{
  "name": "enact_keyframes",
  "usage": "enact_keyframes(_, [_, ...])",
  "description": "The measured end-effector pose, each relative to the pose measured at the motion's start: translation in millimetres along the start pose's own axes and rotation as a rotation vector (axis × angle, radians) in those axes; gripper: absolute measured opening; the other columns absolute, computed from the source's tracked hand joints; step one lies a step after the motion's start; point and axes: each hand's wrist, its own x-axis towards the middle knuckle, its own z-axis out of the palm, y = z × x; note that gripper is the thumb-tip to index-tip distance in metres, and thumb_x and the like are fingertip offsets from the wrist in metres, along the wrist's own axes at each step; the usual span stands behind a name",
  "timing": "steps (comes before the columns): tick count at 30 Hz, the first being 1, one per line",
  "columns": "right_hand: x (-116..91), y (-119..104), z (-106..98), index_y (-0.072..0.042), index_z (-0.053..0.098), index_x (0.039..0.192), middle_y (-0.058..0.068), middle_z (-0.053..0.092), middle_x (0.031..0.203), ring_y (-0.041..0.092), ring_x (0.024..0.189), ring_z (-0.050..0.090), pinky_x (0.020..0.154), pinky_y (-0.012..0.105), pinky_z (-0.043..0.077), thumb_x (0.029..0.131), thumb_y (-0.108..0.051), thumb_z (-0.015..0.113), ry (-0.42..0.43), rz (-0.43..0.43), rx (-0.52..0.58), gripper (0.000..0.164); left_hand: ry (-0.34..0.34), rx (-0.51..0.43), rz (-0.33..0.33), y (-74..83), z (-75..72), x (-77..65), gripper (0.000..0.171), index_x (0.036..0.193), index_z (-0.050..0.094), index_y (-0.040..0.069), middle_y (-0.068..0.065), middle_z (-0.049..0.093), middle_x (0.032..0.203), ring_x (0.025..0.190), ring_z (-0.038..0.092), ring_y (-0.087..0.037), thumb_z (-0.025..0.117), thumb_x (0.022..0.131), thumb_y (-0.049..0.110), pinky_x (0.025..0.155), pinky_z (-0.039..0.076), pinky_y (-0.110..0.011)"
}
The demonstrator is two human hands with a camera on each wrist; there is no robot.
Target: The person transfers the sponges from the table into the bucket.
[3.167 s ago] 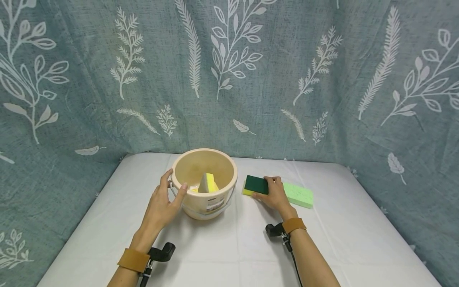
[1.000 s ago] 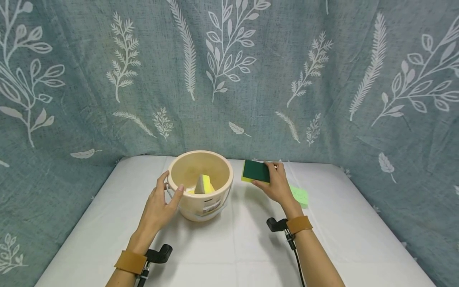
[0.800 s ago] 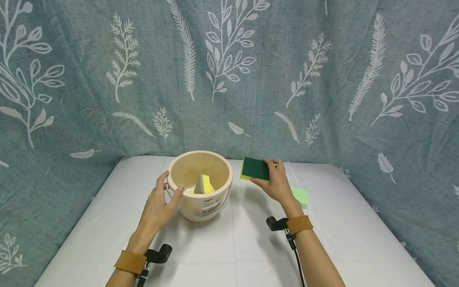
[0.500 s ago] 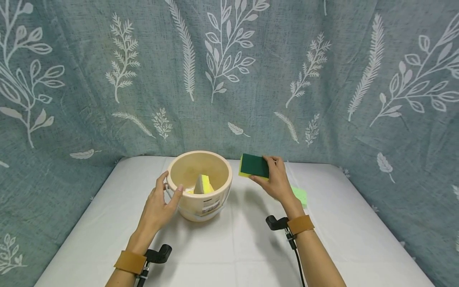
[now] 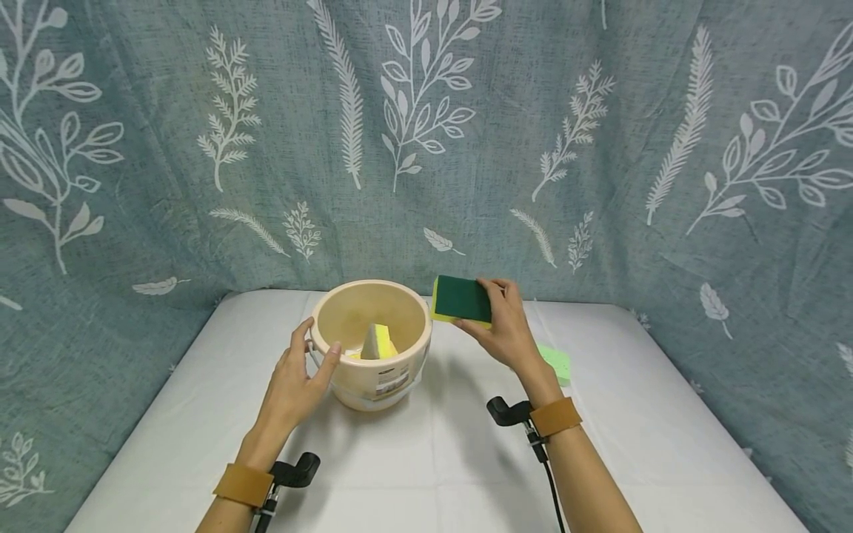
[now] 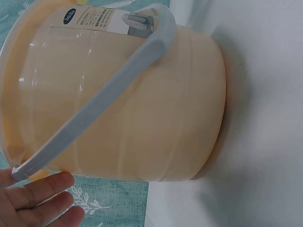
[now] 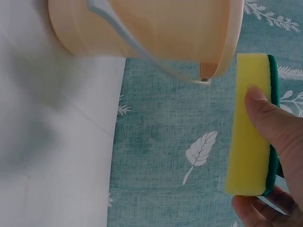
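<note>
My left hand (image 5: 296,389) holds the cream bucket (image 5: 373,381) at its near left rim. The thumb lies over the rim and the fingers are outside, beside the grey handle (image 6: 104,99). Inside the bucket a yellow and grey sponge (image 5: 380,342) stands tilted, with more yellow pieces partly hidden under it. My right hand (image 5: 503,326) pinches a yellow scouring sponge (image 5: 463,298) with a dark green pad facing up. In the right wrist view the thumb presses the yellow side of that raised sponge, close to the bucket's right rim.
A light green sponge (image 5: 555,364) lies on the white-covered table (image 5: 440,459), partly hidden behind the right wrist. A teal leaf-patterned curtain (image 5: 493,148) hangs behind the table. A black cable (image 5: 555,496) runs along the right forearm.
My right hand has lifted the green-and-yellow sponge off the table and carried it up and left to the bucket's rim. The left hand has stayed at the bucket.
</note>
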Motion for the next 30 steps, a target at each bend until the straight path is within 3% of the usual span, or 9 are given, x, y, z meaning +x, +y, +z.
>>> enact_keyframes(13, [4.2,-27.7,1.4,-0.003,0.039,0.155,0.025,0.032,0.151,0.040,0.129,0.046,0.104,0.053,0.046,0.086,-0.027,0.085,0.006,-0.079,0.039,0.086,-0.011,-0.004,-0.001,-2.1,1.0,0.7,0.081,0.162,0.022,0.007,-0.034,0.053,0.142,0.131,0.050,-0.052,0.051,0.103,0.054,0.102,0.042,-0.069])
enact_keyframes(30, [12.6,-65.5,17.9,-0.003,0.042,0.153,0.022,0.036,0.148,0.037,0.128,0.047,0.101,0.049,0.050,0.085,-0.028,0.086,-0.024,-0.213,0.093,0.085,-0.001,-0.003,-0.001,-1.1,1.2,-0.4,0.079,0.162,0.024,0.009,-0.033,0.054,0.141,0.131,0.051,-0.050,0.052,0.103,0.054,0.101,0.042,-0.069])
